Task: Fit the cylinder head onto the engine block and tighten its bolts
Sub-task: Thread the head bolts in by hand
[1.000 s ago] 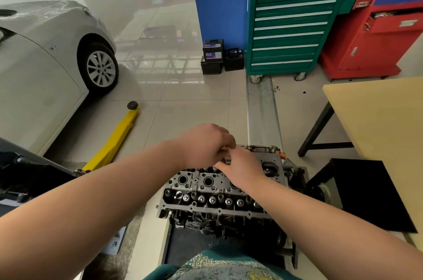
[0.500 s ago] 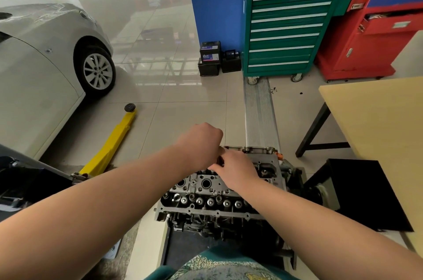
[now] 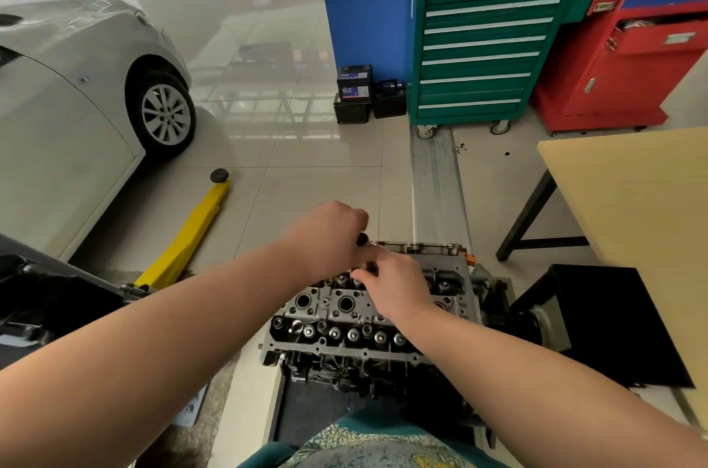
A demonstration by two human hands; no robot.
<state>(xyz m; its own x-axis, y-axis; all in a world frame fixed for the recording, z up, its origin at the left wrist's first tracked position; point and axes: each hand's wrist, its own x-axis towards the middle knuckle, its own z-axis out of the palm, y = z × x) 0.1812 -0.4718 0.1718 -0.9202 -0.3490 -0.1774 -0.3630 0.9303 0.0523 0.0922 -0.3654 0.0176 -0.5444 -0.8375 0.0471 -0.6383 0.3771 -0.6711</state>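
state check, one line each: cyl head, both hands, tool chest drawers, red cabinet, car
cylinder head: seated on the engine, top uncovered.
left hand: curled round a small dark tool over the head's far edge.
right hand: on the head, fingers at the same spot.
green tool chest: drawers all closed.
red cabinet: one drawer ajar.
car: parked, wheel on floor.

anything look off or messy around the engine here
Mostly tidy. Small dark specks dot the floor tiles near the green tool cabinet, like drips or debris. The cylinder head looks squarely seated.
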